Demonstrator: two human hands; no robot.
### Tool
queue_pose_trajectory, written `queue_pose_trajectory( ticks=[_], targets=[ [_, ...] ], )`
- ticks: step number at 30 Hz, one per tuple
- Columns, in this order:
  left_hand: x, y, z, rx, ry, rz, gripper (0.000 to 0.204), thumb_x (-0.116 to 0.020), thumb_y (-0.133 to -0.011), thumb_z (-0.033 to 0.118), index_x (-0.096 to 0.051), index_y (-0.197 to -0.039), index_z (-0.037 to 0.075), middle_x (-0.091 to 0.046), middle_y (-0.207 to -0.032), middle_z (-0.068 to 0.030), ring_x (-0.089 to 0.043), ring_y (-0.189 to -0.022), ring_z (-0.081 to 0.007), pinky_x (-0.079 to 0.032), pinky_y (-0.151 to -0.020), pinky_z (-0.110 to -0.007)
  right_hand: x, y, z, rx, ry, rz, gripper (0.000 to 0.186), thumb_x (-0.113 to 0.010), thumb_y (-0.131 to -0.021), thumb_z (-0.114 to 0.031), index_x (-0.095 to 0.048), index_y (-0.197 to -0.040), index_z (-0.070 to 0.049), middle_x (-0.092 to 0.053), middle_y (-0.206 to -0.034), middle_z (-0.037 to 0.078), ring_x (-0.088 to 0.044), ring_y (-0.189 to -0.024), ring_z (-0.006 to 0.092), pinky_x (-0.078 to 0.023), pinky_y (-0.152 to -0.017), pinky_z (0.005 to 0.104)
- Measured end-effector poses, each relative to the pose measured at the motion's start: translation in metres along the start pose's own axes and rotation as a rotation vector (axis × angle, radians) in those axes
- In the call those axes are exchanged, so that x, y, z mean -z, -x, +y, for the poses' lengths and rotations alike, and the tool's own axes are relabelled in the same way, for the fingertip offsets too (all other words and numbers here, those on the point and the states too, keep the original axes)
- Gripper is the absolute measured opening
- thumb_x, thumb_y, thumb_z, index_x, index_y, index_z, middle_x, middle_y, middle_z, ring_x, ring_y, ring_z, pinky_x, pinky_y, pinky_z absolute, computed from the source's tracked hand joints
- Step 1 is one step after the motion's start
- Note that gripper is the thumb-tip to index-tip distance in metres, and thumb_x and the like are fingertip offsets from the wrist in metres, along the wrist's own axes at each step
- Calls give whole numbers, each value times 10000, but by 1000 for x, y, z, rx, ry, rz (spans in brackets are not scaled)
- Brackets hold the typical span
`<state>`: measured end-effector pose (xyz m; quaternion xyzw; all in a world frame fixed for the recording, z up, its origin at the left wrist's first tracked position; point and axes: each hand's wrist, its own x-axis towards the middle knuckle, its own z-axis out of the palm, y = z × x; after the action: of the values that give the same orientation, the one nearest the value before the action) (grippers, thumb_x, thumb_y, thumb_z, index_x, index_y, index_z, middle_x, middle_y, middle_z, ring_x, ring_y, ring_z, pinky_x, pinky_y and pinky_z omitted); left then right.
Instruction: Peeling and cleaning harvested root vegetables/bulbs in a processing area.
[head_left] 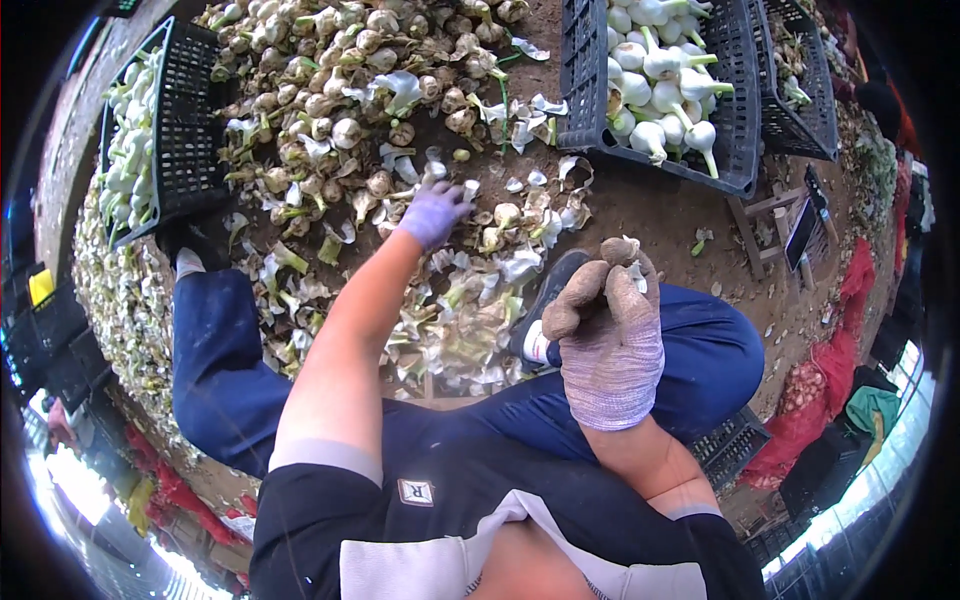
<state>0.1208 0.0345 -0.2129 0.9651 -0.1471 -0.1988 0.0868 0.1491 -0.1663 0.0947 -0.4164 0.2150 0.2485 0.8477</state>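
While left hand (433,213) fingers spread over garlic pile (340,90), right hand (610,340) pinches one bulb (620,250); three crates.

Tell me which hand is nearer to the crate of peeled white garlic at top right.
Right. The right hand is below the crate, raised over the knee; the left hand reaches into the unpeeled garlic pile, farther to the crate's left.

This is a farm-produce sorting yard, where garlic is trimmed on bare ground. A big heap of unpeeled garlic bulbs (340,90) lies on the dirt floor (660,215). Right of the heap stands a black plastic crate (735,130) filled with cleaned white bulbs; left of it sits another crate (185,130). Below the heap, loose skins and cut stalks (470,310) litter the ground. Far right of the heap lie red mesh sacks (810,410).
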Motion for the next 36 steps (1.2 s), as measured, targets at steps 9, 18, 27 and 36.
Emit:
queue_pose_trajectory(
  ticks=[9, 18, 27, 36],
  targets=[
    [-50, 120, 101, -63, 148, -9, 424, -612, -764, 421, -564, -1154, 261, -469, -1310, -95, -411, -1223, -315, -260, -1031, -524, 2, 8, 2, 5, -65, -158, 216, -503, -920, -156, -530, -1119, -79, -601, -807, 68, -553, -621, 155, -477, -558, 295],
    [-67, 224, 25, 245, -74, -961, 307, -517, -853, 273, -634, -1132, 222, -568, -1226, -13, -504, -1158, -263, -392, -932, -457, 7, 7, -63, 8, -277, -328, 240, -463, -939, -155, -530, -1137, -38, -531, -827, 35, -444, -619, 118, -343, -552, 263],
    [33, 90, 81, 102, 582, -293, 470, -595, -821, 282, -486, -1265, 171, -515, -1235, -173, -543, -1081, -336, -444, -924, -409, 3, -22, -101, -64, -71, -373, 256, -469, -932, -178, -536, -1130, -30, -598, -865, 101, -528, -628, 172, -415, -558, 317],
    [7, -45, 158, 110, 64, -79, 431, -442, -878, 209, -454, -1308, 227, -361, -1414, -101, -252, -1354, -286, -107, -1102, -533, -8, 0, -92, -13, 121, -456, 286, -475, -914, -166, -523, -1136, 7, -598, -845, 128, -562, -623, 209, -461, -535, 321]
  ],
)
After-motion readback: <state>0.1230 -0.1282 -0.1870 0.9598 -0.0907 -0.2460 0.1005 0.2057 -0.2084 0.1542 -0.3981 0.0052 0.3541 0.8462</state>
